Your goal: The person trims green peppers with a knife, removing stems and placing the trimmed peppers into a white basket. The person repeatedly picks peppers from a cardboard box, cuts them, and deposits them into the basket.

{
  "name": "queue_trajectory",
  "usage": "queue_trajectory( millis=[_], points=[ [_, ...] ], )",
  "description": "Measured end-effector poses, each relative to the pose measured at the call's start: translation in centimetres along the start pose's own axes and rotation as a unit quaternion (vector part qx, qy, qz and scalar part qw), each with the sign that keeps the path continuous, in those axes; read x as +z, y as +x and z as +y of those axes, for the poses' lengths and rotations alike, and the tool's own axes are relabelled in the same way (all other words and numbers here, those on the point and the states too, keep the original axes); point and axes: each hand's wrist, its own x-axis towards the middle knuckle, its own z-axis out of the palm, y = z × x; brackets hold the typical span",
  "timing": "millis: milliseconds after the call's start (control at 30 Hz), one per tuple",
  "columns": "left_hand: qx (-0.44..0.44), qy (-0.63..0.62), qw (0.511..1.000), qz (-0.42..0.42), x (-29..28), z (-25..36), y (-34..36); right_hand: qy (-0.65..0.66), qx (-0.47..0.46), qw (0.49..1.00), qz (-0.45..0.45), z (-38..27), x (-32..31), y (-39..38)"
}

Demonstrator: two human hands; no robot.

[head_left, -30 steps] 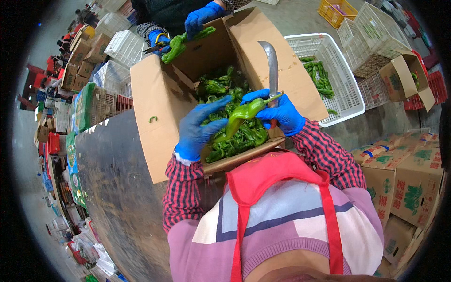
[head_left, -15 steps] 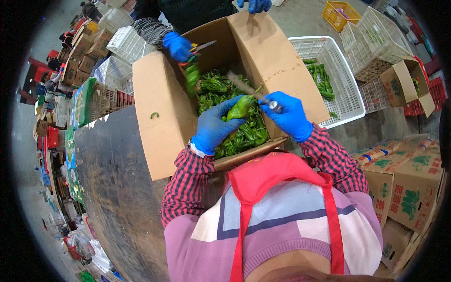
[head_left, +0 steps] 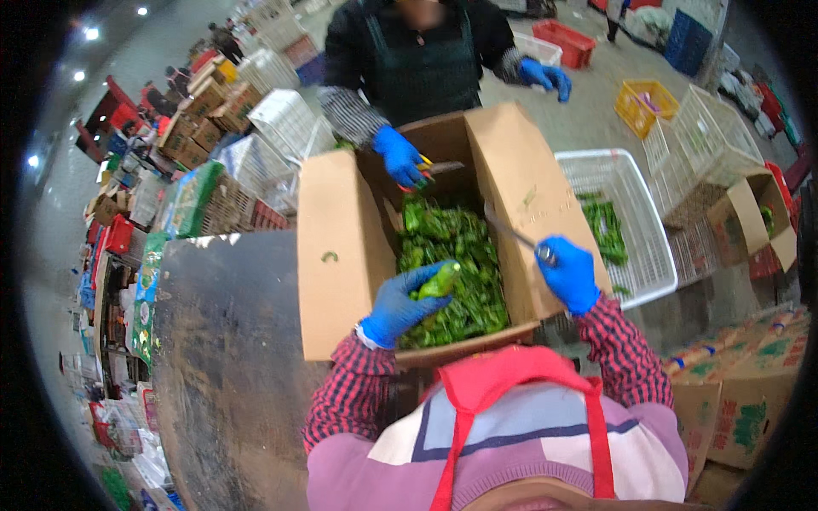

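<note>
My left hand (head_left: pixel 394 308), in a blue glove, is closed around a green pepper (head_left: pixel 440 284) over the near part of an open cardboard carton (head_left: pixel 334 277). The pepper's pale end points up and to the right. My right hand (head_left: pixel 569 279), gloved in blue too, grips a knife (head_left: pixel 511 228) by its handle beside the carton's right flap. The blade slants up and left over the carton, apart from the pepper. Many green peppers (head_left: pixel 464 302) fill the carton's bottom. Across from me, a co-worker's gloved hand (head_left: pixel 398 156) holds a yellow-handled blade (head_left: pixel 445 168) above the carton's far part.
Right of the carton stands a white plastic crate (head_left: pixel 654 247) with more green peppers. A dark tabletop (head_left: pixel 230 341) extends to my left. Printed cartons (head_left: pixel 750 417) are stacked at the lower right. Farther off are a yellow crate (head_left: pixel 645 109) and a red one (head_left: pixel 564 44).
My right hand has drawn the knife away to the right, off the pepper's stem end. The stem no longer shows. The view has tilted up, showing more of the co-worker.
</note>
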Motion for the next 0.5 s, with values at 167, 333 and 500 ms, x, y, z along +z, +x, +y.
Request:
queue_trajectory(
  millis=[167,333,500],
  points=[
    [0.063,-0.182,0.978,0.083,1.2,0.5,1.3,0.216,0.043,0.974,-0.059,-2.9,2.5,-1.0],
    [0.076,-0.412,0.900,0.121,2.2,0.6,2.1,0.337,0.175,0.912,-0.157,-4.5,2.1,-1.4],
    [0.029,-0.576,0.809,0.116,2.5,-1.5,3.0,0.453,0.224,0.850,-0.149,-4.6,0.9,-1.8]
  ],
)
